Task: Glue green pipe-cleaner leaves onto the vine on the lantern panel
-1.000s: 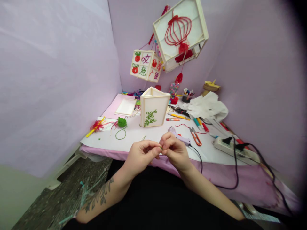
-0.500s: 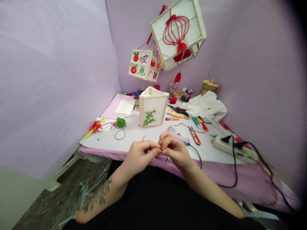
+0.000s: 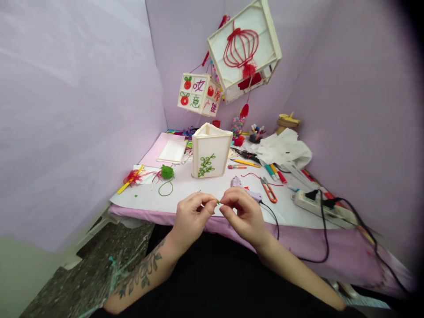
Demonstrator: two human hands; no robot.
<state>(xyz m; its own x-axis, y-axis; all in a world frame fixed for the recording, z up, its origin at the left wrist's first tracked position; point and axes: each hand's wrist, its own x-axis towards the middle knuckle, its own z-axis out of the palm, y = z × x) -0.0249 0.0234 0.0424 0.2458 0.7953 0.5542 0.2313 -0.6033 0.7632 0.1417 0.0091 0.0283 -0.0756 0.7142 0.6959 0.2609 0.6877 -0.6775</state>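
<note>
My left hand [image 3: 191,216] and my right hand [image 3: 244,214] meet just in front of the table's near edge. Both pinch a tiny green piece [image 3: 218,202] between their fingertips; it is too small to say more than that it looks like green string. Behind the hands stands a cream lantern box [image 3: 211,150] with a green sprig on its front panel. A ball of green yarn [image 3: 167,172] with a loose loop lies to the left of it. A pale purple glue gun [image 3: 245,191] lies just beyond my right hand.
Orange snips [image 3: 269,189], pens, crumpled white paper [image 3: 285,147] and a power strip [image 3: 323,206] with black cables fill the right side. Two decorated lanterns [image 3: 244,46] hang above the table. Red tassel scraps [image 3: 133,176] lie at the left. Purple walls close in around the table.
My fingertips have drawn slightly apart, and the small green piece now shows between them. The view has shifted a little; the table's objects have not moved.
</note>
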